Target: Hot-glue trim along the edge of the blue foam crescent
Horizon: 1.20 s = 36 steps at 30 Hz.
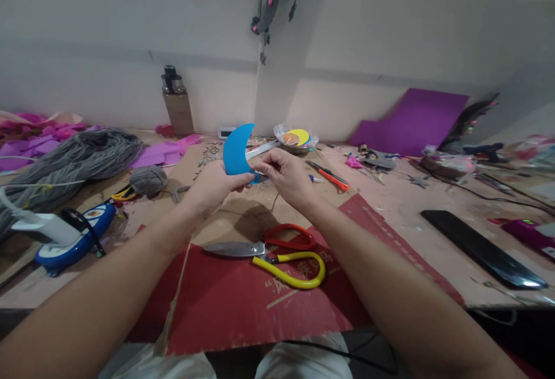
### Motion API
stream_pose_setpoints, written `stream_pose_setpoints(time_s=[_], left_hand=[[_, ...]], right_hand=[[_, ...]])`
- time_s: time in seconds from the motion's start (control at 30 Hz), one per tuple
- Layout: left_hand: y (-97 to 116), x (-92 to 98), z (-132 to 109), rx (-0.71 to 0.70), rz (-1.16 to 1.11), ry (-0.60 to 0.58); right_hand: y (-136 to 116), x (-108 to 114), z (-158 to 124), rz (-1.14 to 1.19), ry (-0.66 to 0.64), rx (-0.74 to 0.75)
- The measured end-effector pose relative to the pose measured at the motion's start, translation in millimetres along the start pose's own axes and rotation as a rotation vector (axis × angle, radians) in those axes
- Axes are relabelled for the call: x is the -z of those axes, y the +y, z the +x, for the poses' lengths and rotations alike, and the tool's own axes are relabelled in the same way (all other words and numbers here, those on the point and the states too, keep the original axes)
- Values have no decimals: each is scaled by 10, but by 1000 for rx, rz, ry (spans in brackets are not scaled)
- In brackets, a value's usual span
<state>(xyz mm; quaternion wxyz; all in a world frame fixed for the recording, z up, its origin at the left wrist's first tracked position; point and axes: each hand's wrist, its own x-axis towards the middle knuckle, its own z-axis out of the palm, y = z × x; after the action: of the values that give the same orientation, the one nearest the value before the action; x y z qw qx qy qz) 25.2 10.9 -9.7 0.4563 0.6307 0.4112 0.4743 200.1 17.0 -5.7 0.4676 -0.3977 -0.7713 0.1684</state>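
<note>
My left hand [215, 185] is closed on the lower edge of a blue crescent-shaped cutout [236, 150], holding it upright above the table. My right hand [286, 175] pinches the same cutout at its lower right tip, fingers pressed together; a small dark bit shows between the two hands, too small to name. Directly below, a pair of scissors [277, 251] with one red and one yellow handle lies shut on a red cardboard sheet [243, 304].
Grey yarn skein [65, 165] and a yarn ball [148, 181] lie at left, beside a blue-and-white device [73, 234]. A bottle [177, 101] stands by the wall. An orange cutter [332, 176], purple sheet [411, 121], bowl [297, 139] and black slab [481, 249] lie to the right.
</note>
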Motion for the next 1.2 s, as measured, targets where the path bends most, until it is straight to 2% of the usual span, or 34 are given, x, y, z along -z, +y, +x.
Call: stream_pose_setpoints(time_s=[0.37,0.57,0.67,0.8,0.93,1.07,1.2], left_hand=[[22,29,1,-70,28,-33],[112,115,2,-115,321,-91],[124,135,3,-153,369,-105],[48,135,34,-191,212,-109],[17,125,48,-302,142,-117],[66,91,2,-375,28,-115],[91,73,-37,-381,-68,-113]], right_hand=[[-46,-11,-3,220,-34,-116],[-86,5,2,276,-60,-156],[-107,23,-1,257,-95,-166],[-136,48,-7,275,-153,-207],[-183,64,-25,265,-198,-224],[-200,34,-60,171,-172,-170],[-210,-3,-89,85,-138,-143]])
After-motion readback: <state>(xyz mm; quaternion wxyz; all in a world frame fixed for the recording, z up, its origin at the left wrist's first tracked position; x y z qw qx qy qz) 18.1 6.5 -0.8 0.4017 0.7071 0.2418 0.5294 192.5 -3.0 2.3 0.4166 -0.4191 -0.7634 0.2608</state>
